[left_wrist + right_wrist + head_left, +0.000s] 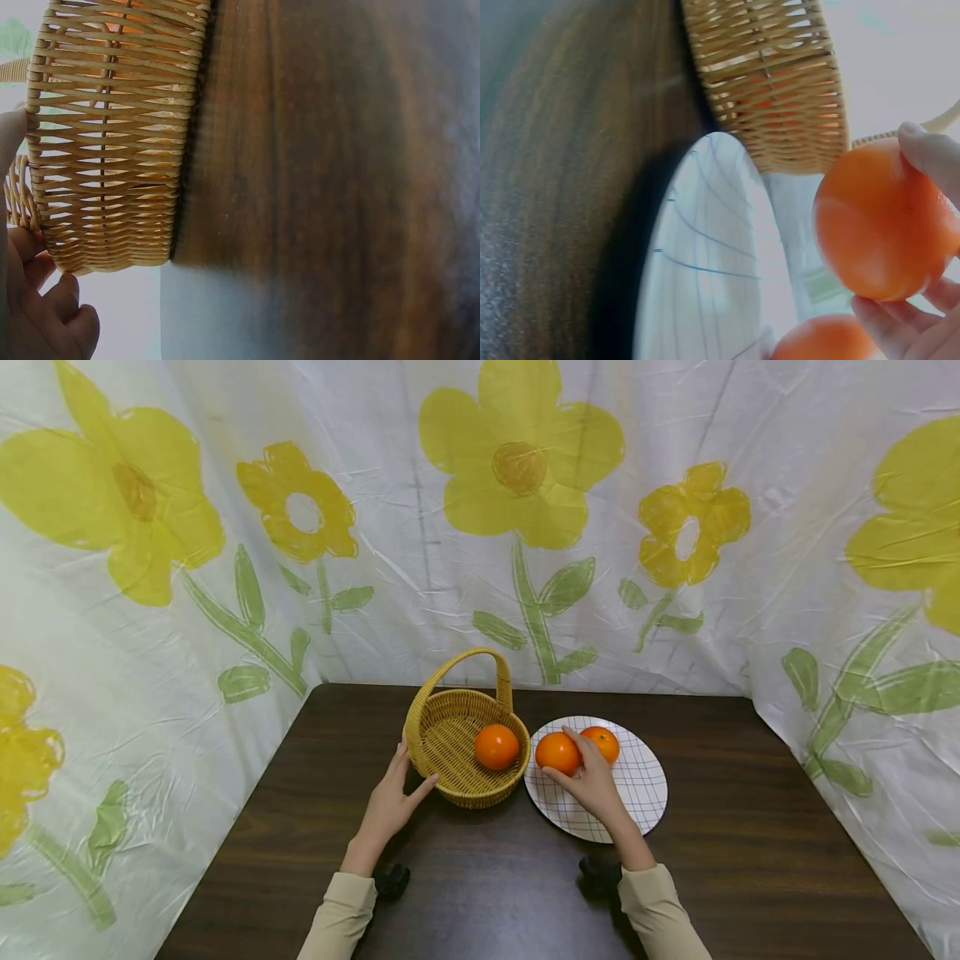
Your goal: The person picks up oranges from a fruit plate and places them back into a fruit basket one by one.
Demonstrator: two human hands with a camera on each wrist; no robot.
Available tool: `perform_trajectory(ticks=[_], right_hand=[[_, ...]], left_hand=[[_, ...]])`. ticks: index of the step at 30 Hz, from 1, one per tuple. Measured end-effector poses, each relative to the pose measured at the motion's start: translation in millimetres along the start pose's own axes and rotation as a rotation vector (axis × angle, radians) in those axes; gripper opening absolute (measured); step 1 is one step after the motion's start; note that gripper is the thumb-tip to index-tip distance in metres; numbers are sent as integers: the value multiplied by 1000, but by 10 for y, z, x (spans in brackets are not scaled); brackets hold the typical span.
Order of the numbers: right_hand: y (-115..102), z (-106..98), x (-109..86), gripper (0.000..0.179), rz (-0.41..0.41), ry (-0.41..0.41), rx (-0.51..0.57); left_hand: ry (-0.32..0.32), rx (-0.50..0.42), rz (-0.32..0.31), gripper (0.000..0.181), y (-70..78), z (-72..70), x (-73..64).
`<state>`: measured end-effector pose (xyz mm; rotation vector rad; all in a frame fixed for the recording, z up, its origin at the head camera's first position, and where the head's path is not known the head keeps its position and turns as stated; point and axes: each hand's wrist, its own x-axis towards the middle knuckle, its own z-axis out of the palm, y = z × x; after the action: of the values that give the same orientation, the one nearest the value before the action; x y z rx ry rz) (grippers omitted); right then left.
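A wicker basket (468, 797) with a tall arched handle stands left of centre on the table, one orange (497, 747) inside it. My left hand (390, 802) holds the basket's left side, thumb at the front rim and fingers along the outer wall. In my right hand (596, 787) a second orange (885, 221) is gripped between thumb and fingers. The right wrist view shows this orange raised above the round white plate (637, 802) with dark grid lines. Another orange (602, 743) lies on the plate just behind that hand.
The dark wooden table (750, 827) extends to both sides and in front of the basket and plate. Behind it hangs a white curtain (390, 568) with yellow flowers. Dark wrist devices (392, 881) sit at both cuffs. Basket and plate stand close together.
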<state>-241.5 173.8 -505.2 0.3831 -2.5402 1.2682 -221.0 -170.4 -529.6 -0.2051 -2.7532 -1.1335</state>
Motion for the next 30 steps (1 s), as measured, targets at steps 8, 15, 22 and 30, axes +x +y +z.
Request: perform_trajectory(ticks=[8, 15, 22, 30], right_hand=[[-52, -36, 39, 76, -15, 7, -2], [-93, -50, 62, 75, -7, 6, 21], [-142, -63, 89, 76, -26, 3, 33], [-210, -63, 117, 76, -48, -1, 29]], left_hand=[[-2, 6, -5, 82, 2, -2, 5], [-5, 1, -9, 82, 2, 0, 2], [-3, 0, 1, 82, -4, 1, 6], [-1, -4, 9, 79, -10, 14, -1]])
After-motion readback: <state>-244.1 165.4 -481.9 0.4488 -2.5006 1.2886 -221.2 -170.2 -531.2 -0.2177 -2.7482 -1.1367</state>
